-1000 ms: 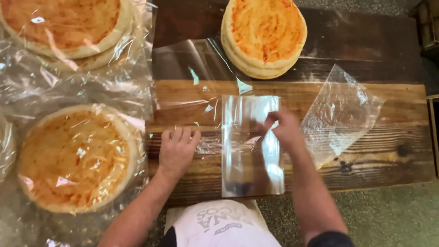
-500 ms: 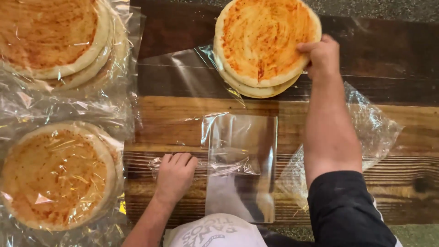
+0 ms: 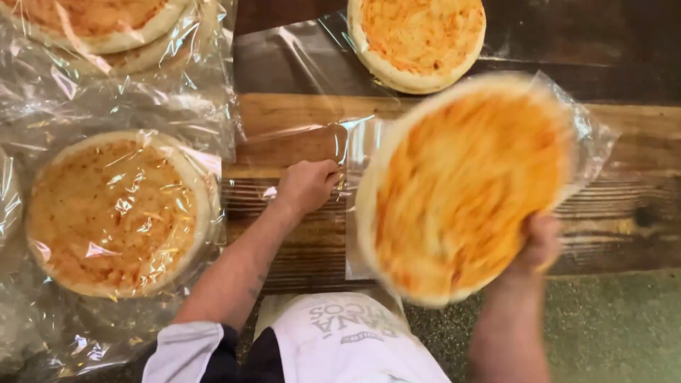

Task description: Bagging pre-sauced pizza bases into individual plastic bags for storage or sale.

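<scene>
From up here I see my right hand (image 3: 540,242) gripping a round, sauce-topped flatbread base (image 3: 464,186) by its rim at about four o'clock on the disc, fingers curled under the edge and thumb on top; the disc is blurred and tilted above the desk (image 3: 624,213), over a clear plastic bag (image 3: 362,156) lying flat at the centre. My left hand (image 3: 306,186) rests loosely curled at nine o'clock from the disc, fingertips pressing the bag's edge onto the wood; I cannot tell whether it pinches the film or only pins it. I judge the base light but floppy: held at one point of the rim it may sag or fold, and the orange topping looks moist, so the upper face is best left untouched. A grip under the bare pale crust, with fingers spread wide beneath, seems safest. The bag film looks thin, slippery and clingy. A second bare base (image 3: 417,41) lies at twelve o'clock, and a wrapped base (image 3: 117,211) sits well apart at nine o'clock.
</scene>
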